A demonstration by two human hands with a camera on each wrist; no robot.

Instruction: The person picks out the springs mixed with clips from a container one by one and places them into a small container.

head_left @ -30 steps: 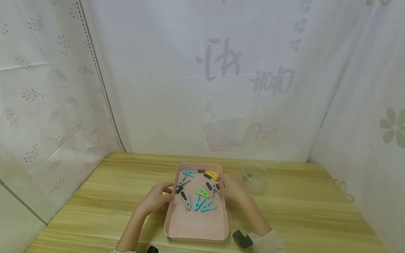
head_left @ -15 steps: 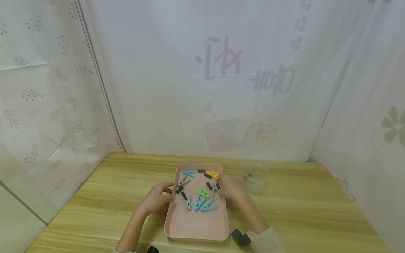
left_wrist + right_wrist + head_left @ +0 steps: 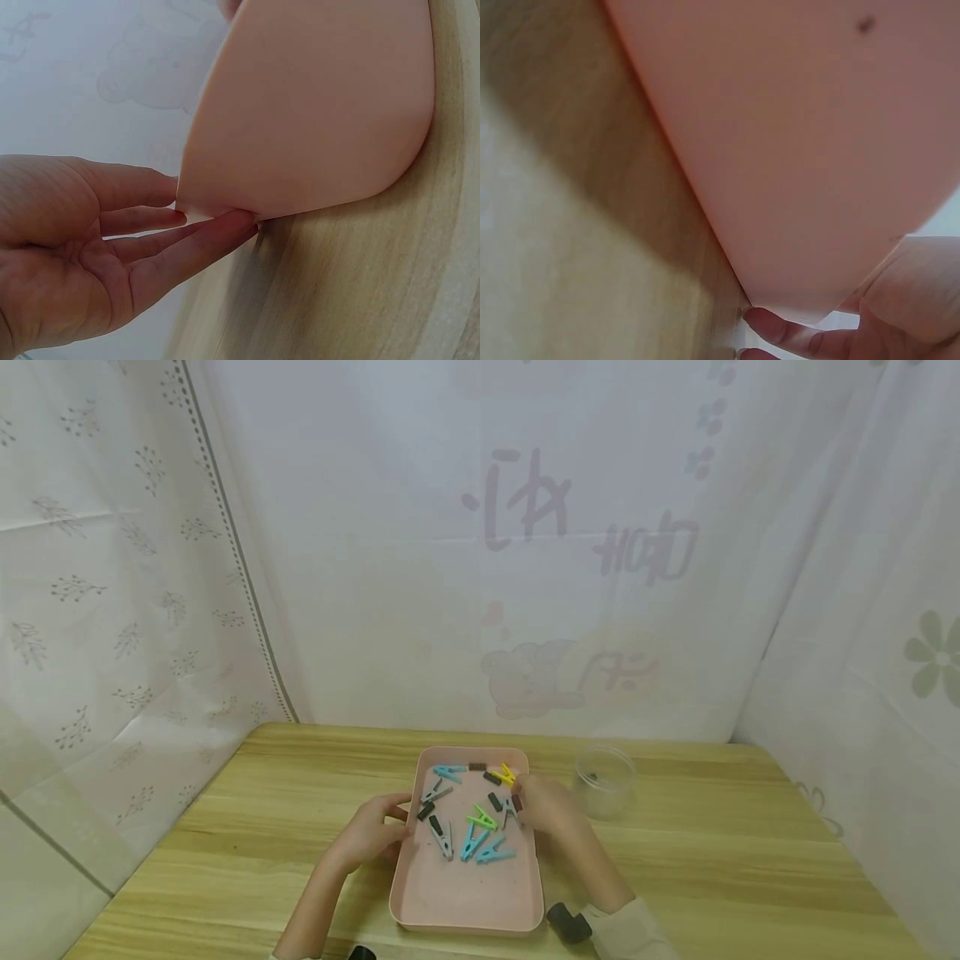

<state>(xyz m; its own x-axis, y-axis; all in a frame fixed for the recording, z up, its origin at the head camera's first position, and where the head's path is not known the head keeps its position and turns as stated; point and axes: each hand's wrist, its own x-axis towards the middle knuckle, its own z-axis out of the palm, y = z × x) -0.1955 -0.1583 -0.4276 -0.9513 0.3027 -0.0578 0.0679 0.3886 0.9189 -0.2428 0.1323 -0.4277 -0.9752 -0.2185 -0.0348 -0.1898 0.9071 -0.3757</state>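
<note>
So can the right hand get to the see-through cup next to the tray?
Probably yes. The right hand rests at the pink tray's right edge, and the clear cup stands just beyond it on the table, with nothing between them.

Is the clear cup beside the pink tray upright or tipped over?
Upright: the clear cup stands on the table with its round rim facing up.

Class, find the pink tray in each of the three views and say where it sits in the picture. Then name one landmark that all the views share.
Head view: the pink tray lies low at centre, on the wooden table, between the two hands.
Left wrist view: its outer wall fills the upper middle and right, the left hand touching its rim.
Right wrist view: its wall fills the upper right.
Shared landmark: the wooden table.
</note>
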